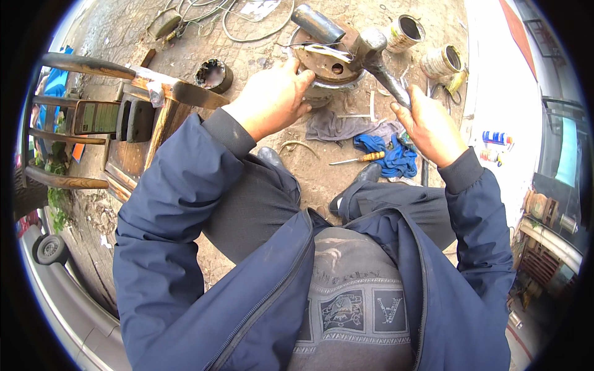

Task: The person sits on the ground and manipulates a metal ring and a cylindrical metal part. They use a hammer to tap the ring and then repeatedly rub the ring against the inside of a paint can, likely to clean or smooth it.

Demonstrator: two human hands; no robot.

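In front of me stands a rusty round metal part (pixel 307 60) with holes in its flat top. A dark metal cylinder (pixel 317 23) lies on its far side, and a pale strip lies across the top. My left hand (pixel 275 96) grips the part's near left rim, its fingers curled and partly hidden. My right hand (pixel 436 127) is wrapped around the handle of a hammer (pixel 388 79). The hammer's head is over the right edge of the round part; whether they touch I cannot tell.
A wooden chair (pixel 198 96) lies tipped at the left, near a blackened tin (pixel 226 77). Two cans (pixel 399 41) stand at the far right. Between my feet and the part lie a grey rag (pixel 334 127), a blue cloth (pixel 396 162) and a wooden-handled tool (pixel 371 157). Cables (pixel 250 38) loop behind.
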